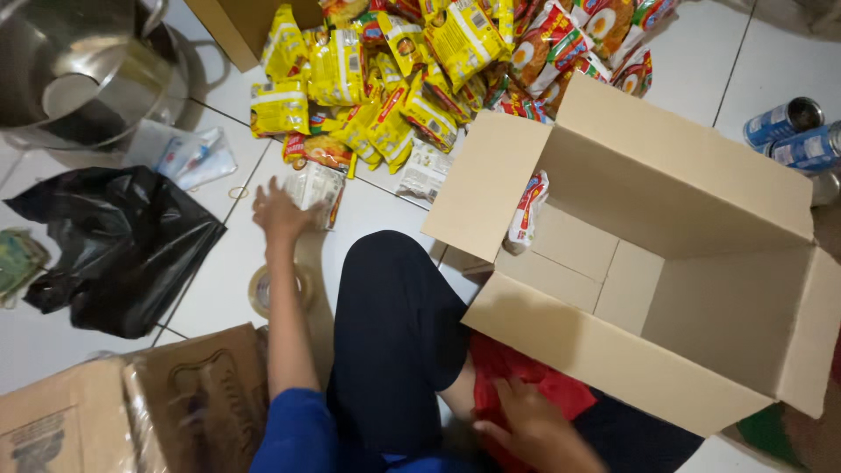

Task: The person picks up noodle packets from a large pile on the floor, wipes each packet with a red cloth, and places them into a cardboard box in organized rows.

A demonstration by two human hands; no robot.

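One head-worn camera looks steeply down from above the seated person, close to the knees. It faces the tiled floor [727, 61], taking in the open cardboard box [666, 289] at right and the packet pile [438, 61] ahead.

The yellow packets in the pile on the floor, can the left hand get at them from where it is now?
Probably yes. The left hand is already on a pale packet at the pile's near edge, and the yellow packets lie just beyond with nothing between.

left hand [279, 210] outstretched, right hand [526, 425] low
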